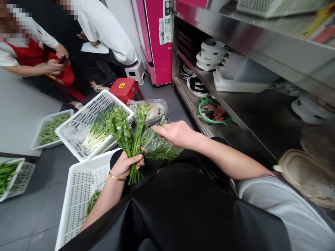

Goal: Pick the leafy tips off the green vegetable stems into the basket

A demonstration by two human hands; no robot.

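My left hand (130, 163) is closed around a bunch of Chinese celery (131, 134), its leafy tops pointing up and away and the cut stalk ends sticking out below the fist. To the right of the bunch is my right hand (178, 135), fingers curled together with the index finger toward the stalks. Whatever sits between those fingers is hidden. Beneath the right hand lies a clear plastic bag (159, 148) with thin green stems in and around it. Close to my left forearm stands a white basket (72, 195) with a few loose green sprigs (93, 201) inside.
Another white basket (69, 141) holds scallions (95, 134); green beans (53, 129) fill one farther left. A red stool (123, 90) and two seated people are beyond. Steel shelves (248, 129) along the right carry dishes and a green colander (214, 121).
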